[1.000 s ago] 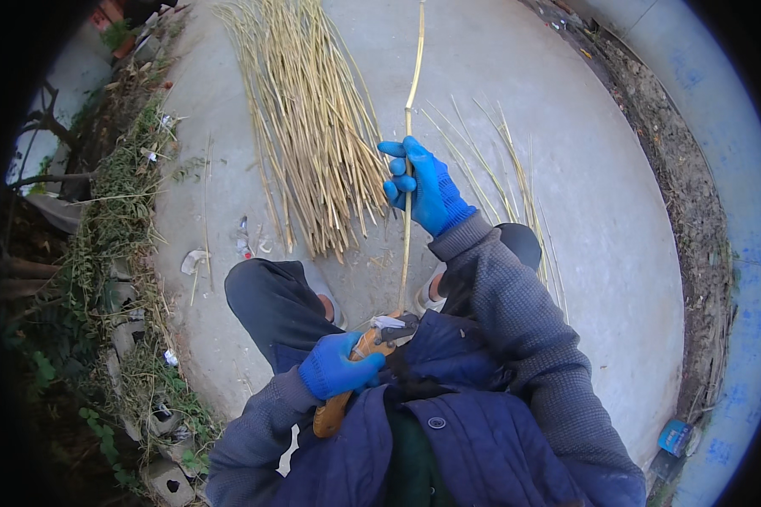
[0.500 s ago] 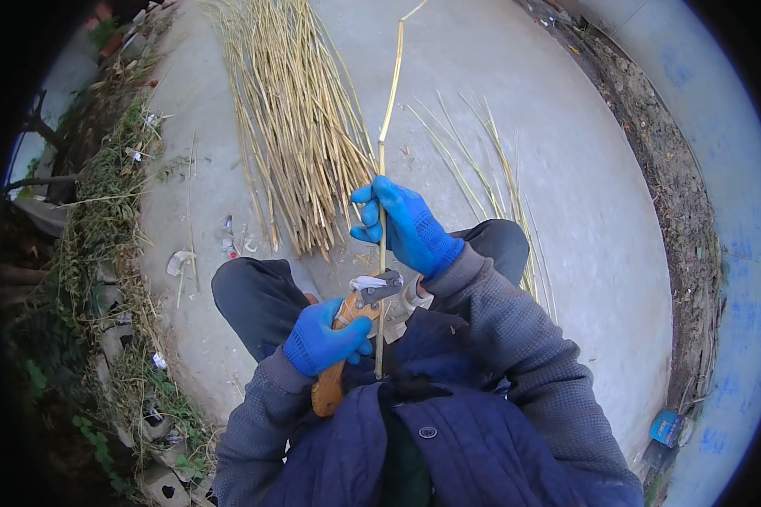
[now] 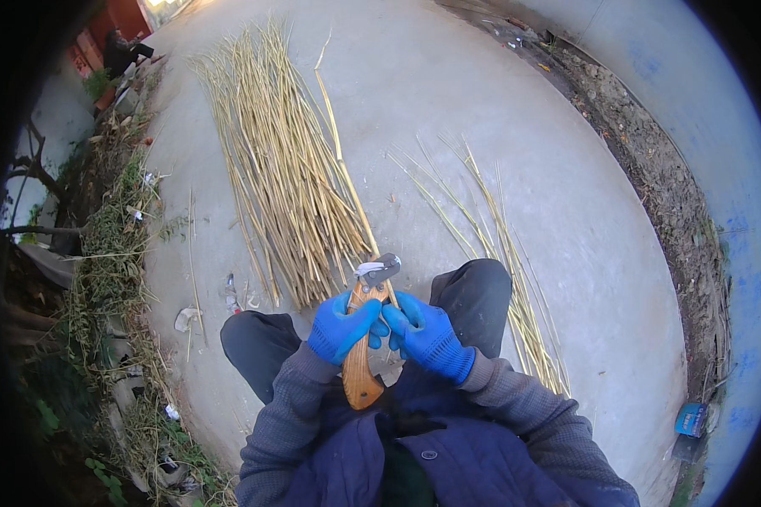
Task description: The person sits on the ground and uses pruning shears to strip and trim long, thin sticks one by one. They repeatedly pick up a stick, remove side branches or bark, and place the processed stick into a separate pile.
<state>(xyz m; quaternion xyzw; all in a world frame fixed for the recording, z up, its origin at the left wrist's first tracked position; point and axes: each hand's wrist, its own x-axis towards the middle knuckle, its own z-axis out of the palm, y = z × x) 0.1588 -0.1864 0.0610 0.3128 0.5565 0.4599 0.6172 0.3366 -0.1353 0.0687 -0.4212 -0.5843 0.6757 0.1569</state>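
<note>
My left hand (image 3: 342, 327), in a blue glove, is closed around a wooden-handled hand tool (image 3: 362, 372) with a grey metal head wrapped in something white. Close beside it my right hand (image 3: 431, 336), gloved the same, pinches the near end of a long yellow stalk (image 3: 343, 165). The stalk runs away from me past the tool's head, which overlaps it; whether the jaws grip it I cannot tell. Its far part leans up and to the left, beside a large bundle of dry stalks (image 3: 279, 160) on the ground.
Several thin stalks (image 3: 503, 245) lie to the right on the grey concrete ground (image 3: 600, 228). Weeds and rubble (image 3: 110, 245) line the left side. A pale wall (image 3: 727, 169) and a blue container (image 3: 690, 420) are at the right. Far left, a person (image 3: 125, 55) sits.
My right hand has slid down the stalk towards me and now sits beside my left hand. The stalk has tilted left, nearer the bundle. The view has shifted to show more ground ahead.
</note>
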